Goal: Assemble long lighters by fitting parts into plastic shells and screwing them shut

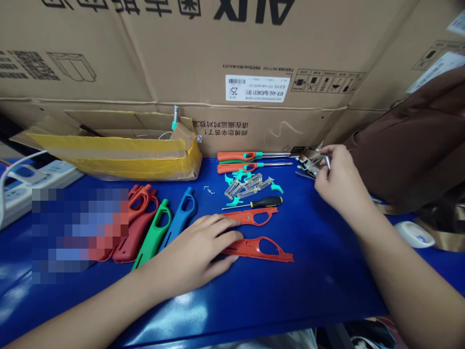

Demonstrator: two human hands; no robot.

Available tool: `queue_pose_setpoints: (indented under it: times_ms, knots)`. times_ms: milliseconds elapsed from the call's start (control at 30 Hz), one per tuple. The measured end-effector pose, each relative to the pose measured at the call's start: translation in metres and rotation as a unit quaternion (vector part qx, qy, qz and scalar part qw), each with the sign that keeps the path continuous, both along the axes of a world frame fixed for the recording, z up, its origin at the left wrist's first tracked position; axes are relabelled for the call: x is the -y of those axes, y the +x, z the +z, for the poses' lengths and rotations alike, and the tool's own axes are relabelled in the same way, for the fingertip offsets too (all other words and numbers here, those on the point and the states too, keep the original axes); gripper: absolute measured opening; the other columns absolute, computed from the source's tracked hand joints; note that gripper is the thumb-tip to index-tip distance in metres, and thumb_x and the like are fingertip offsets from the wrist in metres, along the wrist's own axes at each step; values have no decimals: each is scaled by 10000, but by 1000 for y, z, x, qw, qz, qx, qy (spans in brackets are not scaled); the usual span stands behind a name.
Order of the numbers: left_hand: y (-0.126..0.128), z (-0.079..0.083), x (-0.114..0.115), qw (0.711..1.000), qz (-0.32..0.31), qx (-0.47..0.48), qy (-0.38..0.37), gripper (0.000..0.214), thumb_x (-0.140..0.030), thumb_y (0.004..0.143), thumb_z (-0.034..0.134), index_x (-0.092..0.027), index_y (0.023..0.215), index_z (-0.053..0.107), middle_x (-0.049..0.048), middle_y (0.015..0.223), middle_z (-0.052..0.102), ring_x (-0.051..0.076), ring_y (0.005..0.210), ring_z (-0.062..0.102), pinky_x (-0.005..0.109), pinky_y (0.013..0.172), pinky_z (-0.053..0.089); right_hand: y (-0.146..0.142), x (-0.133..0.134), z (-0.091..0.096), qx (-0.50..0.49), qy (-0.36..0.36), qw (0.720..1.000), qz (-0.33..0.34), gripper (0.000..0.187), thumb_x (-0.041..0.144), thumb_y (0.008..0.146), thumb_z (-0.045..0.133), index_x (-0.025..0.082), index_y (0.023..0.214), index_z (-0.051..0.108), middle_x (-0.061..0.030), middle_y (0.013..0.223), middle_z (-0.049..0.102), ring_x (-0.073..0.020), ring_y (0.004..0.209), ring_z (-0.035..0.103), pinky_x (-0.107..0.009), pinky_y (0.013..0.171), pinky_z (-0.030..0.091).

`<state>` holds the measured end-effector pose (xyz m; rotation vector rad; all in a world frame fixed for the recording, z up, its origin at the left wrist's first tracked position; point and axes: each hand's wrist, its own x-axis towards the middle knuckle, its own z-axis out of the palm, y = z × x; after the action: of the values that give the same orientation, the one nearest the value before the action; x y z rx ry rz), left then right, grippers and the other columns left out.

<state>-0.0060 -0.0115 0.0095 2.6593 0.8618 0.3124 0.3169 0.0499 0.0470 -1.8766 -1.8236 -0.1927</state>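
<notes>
My left hand [205,247] rests on the blue table, thumb and index finger closed around the end of an orange-red lighter shell half [259,248]. Its other fingers touch the end of a second shell half [254,216], which lies just behind. At the back right, my right hand [339,174] pinches a small silvery metal part [328,162], partly hidden by the fingers. Beside those fingers is a heap of small metal pieces [308,162]. A black and yellow screwdriver [267,201] lies between the hands, near clear plastic pieces [249,186] and turquoise triggers [235,201].
Two orange lighters [236,167] with metal tubes lie at the back. Green [156,232], blue [179,215] and red shells are at left. A yellow-taped cardboard box [119,160] and a power strip [39,182] stand behind. A white device [414,234] sits at right.
</notes>
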Motion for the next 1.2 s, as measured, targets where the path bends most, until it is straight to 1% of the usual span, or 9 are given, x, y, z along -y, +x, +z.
queue_pose_setpoints:
  times_ms: [133,233,333,467,600,767,867,967,1200]
  knots:
    - [-1,0,0,1000,-3,0,-2,298,-268,971,596,-249,1268,602,78,1302,631,281,1194,559,474,1010,468,4,-2,-4,25,-39,999,-24,440,135,864,429,104,1303,448,-262,1324,524,-359,1224,550,-442,954,471]
    - [-1,-1,0,1000,-1,-3,-3,303,-268,966,605,-251,1268,605,78,1303,632,284,1196,557,478,1013,468,8,-7,-11,60,-118,991,-33,416,176,883,473,71,1286,468,-283,1279,565,-385,1196,581,-455,938,482]
    - [-2,-1,0,1000,0,2,1,311,-272,963,610,-255,1273,609,82,1298,638,285,1191,563,473,1008,476,12,-13,-18,96,-204,973,-55,396,289,948,458,39,1252,503,-299,1168,641,-394,1106,635,-466,871,505]
    - [-2,-2,-1,1000,1,2,1,312,-282,965,608,-256,1276,611,85,1302,638,290,1200,562,480,1011,480,15,-19,-24,121,-263,956,-52,347,357,968,438,113,1116,635,-245,1056,717,-369,968,687,-446,755,524]
    - [-3,-2,1,1000,0,-7,0,315,-292,976,594,-264,1290,599,77,1322,628,290,1212,557,486,1015,477,17,-22,-24,129,-264,955,-45,324,300,971,403,166,997,696,-198,1065,730,-332,962,694,-412,750,520]
    - [-3,-1,1,1000,0,-13,-2,307,-295,989,574,-261,1294,589,76,1340,618,286,1223,545,488,1026,466,14,-23,-19,122,-224,965,-51,391,251,983,338,129,1113,687,-212,1153,710,-339,1093,662,-411,855,506]
    - [-2,-1,0,1000,-3,-15,-3,307,-297,992,571,-258,1297,585,77,1340,616,285,1223,540,487,1026,463,11,-21,-14,115,-219,965,-81,465,303,1008,292,94,1155,680,-251,1159,703,-375,1100,665,-438,856,507]
    - [-2,0,0,1000,-4,-19,-7,307,-289,987,578,-255,1293,585,78,1333,617,286,1218,538,486,1022,464,11,-19,-9,108,-224,962,-110,501,344,1016,271,111,1168,688,-253,1170,704,-400,1109,666,-461,845,513]
    - [-2,-1,-1,1000,-3,-20,-4,300,-311,1004,554,-258,1298,580,68,1333,616,276,1219,537,478,1024,461,16,-20,-7,104,-262,946,-159,397,323,946,435,129,1131,728,-259,1201,697,-448,1105,664,-515,841,520]
